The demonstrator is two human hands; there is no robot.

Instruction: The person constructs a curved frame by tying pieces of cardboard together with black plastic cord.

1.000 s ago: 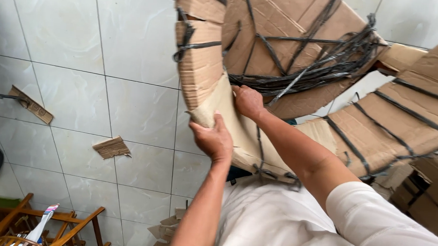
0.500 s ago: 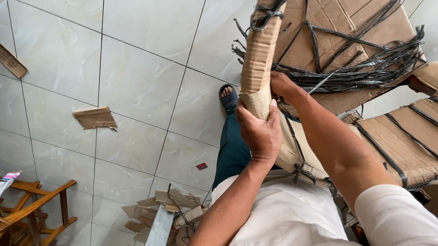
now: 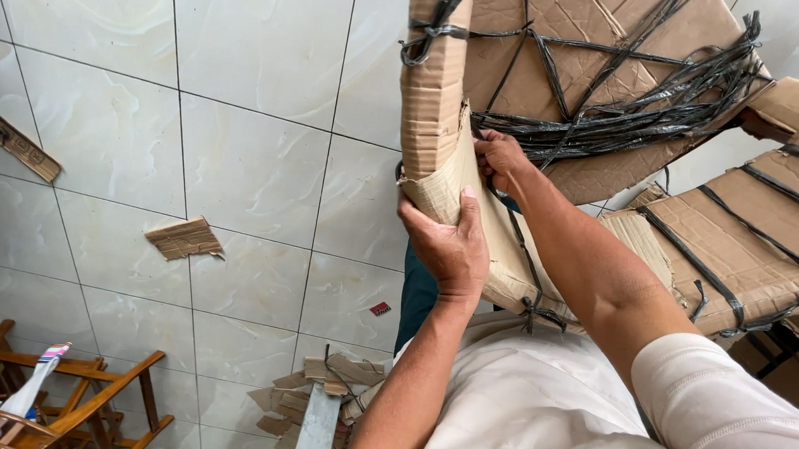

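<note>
Sleeve: white fabric of the person's shirt (image 3: pixel 535 410) fills the bottom edge, nearest the camera, with both forearms rising out of it.
Left hand: the left hand (image 3: pixel 448 245) lies flat, fingers closed together, palm pressed on the outer face of a folded cardboard bundle (image 3: pixel 436 100), thumb up along its lower corner.
Right hand: the right hand (image 3: pixel 501 157) reaches behind the same bundle, fingers curled shut on the torn cardboard edge just beside the black straps (image 3: pixel 629 118).
Bundle position: it stands nearly upright in front of the person, between the two hands, its lower flap bent down toward the lap.
Straps: a tangle of black plastic bands crosses the bundle's broad brown face and loops over its top corner.
Second stack: another strapped cardboard stack (image 3: pixel 740 248) lies to the right, just beside the first, tilted.
Leg: a dark teal trouser leg (image 3: pixel 417 297) shows below the left wrist.
Floor: pale glossy floor tiles (image 3: pixel 241 155) spread to the left.
Scraps: a torn cardboard piece (image 3: pixel 183 238) lies alone on the tiles; smaller scraps (image 3: pixel 320 396) gather lower down.
Chair: a wooden chair frame (image 3: pixel 60 398) sits in the far lower-left corner.
</note>
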